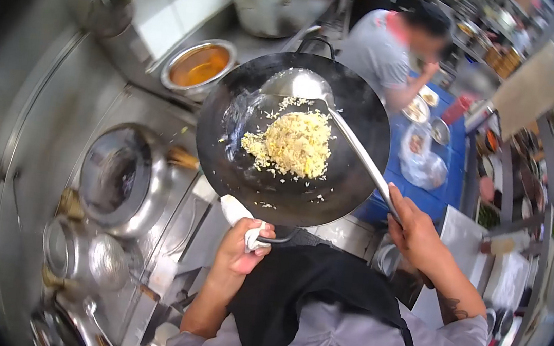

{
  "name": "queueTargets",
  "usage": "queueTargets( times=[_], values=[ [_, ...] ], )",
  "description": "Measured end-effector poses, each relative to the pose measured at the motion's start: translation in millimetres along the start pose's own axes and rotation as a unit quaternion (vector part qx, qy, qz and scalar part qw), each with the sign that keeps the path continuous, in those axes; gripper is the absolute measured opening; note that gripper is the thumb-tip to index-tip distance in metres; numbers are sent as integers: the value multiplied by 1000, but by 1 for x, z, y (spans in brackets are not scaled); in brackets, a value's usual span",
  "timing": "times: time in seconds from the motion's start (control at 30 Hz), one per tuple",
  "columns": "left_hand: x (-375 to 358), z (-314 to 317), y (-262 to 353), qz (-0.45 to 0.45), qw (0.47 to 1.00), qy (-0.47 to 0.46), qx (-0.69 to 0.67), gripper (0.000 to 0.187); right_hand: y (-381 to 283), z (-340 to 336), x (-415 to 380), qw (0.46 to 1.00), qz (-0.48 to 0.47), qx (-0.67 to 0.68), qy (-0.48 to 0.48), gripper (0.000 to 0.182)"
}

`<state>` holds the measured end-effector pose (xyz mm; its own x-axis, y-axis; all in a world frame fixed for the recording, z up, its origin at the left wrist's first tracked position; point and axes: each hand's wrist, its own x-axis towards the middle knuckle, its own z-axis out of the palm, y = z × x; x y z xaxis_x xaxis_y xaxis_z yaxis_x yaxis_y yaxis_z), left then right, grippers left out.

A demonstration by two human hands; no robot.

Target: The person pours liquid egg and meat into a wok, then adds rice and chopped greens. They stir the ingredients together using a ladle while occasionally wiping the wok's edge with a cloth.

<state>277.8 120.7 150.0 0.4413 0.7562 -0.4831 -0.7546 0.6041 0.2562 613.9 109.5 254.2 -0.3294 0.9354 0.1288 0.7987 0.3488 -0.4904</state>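
A dark wok [352, 175] is in front of me, with a heap of yellowish fried rice [294, 144] in its middle and loose grains scattered around. My left hand [245, 243] is closed on the wok's near loop handle [280, 239], with a folded white cloth [235, 210] between palm and metal. My right hand [414, 226] grips the long handle of a metal ladle [361, 152]. The ladle's wide bowl [299, 83] rests against or just over the far side of the wok, beyond the rice.
Left of the wok stand a steel bowl of orange liquid [198, 65], a round steel pot [123, 176] and a perforated strainer [108, 260]. A large lidded pot [269, 4] is at the back. Another person [379, 51] is by a blue table [451, 172] holding dishes and a plastic bag.
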Motion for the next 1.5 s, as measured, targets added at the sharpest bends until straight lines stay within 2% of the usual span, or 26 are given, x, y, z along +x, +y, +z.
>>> queueTargets(
  times=[0.07,0.13,0.17,0.27,0.4,0.5,0.6,0.67,0.7,0.8,0.87,0.93,1.0,1.07,1.13,1.2,1.23,1.27,1.33,1.37,1.4,1.43,1.47,1.5],
  values=[
    [-15,-5,8,54,998,12,-11,15,-9,5,22,999,-33,-14,-21,63],
    [-29,-15,16,101,994,22,-20,16,-14,10,43,989,-67,-75,-113,62],
    [-35,-25,21,112,992,19,-50,16,-15,19,56,976,-122,-122,-133,67],
    [-54,-40,31,165,982,24,-88,22,-28,37,94,962,-210,-116,-132,67],
    [-84,-64,56,260,957,52,-120,17,-69,94,150,951,-260,-121,-116,64],
    [-90,-86,69,322,934,89,-129,13,-92,135,207,932,-313,-96,-157,60],
    [-95,-116,100,382,905,139,-127,7,-139,147,245,915,-368,-57,-156,57],
    [-98,-152,121,386,902,120,-149,5,-172,154,260,911,-380,117,-108,57],
    [-98,-164,137,385,894,163,-164,7,-192,152,267,914,-333,165,-164,54],
    [-92,-197,177,416,882,70,-211,7,-184,216,280,889,-344,210,-219,49],
    [-78,-229,202,440,867,66,-227,6,-208,228,283,877,-389,197,-200,44],
    [-66,-259,224,453,854,71,-244,6,-230,242,291,896,-303,196,-258,42],
    [-55,-275,245,475,849,52,-226,6,-250,256,302,896,-317,175,-258,39],
    [-44,-274,264,487,832,102,-246,4,-252,291,322,894,-368,163,-199,38],
    [-30,-310,285,483,840,77,-233,3,-249,339,351,889,-401,131,-179,35],
    [-19,-324,298,451,848,143,-238,7,-255,380,376,889,-410,61,-197,33],
    [-21,-322,298,436,854,165,-229,14,-268,387,383,897,-356,5,-261,31],
    [-32,-313,296,447,847,170,-233,14,-272,394,388,891,-367,9,-266,31],
    [-54,-290,280,422,853,224,-211,27,-271,406,399,896,-368,65,-240,34],
    [-67,-281,264,427,840,295,-160,35,-271,405,399,903,-340,75,-250,37],
    [-80,-285,245,422,839,325,-111,37,-264,412,402,896,-351,78,-259,37],
    [-86,-321,217,488,834,258,-23,36,-254,421,406,899,-372,81,-218,38],
    [-102,-315,195,443,795,414,-8,42,-247,428,412,900,-390,85,-176,39],
    [-113,-318,173,447,736,507,36,57,-248,427,422,893,-400,90,-187,39]
  ],
)
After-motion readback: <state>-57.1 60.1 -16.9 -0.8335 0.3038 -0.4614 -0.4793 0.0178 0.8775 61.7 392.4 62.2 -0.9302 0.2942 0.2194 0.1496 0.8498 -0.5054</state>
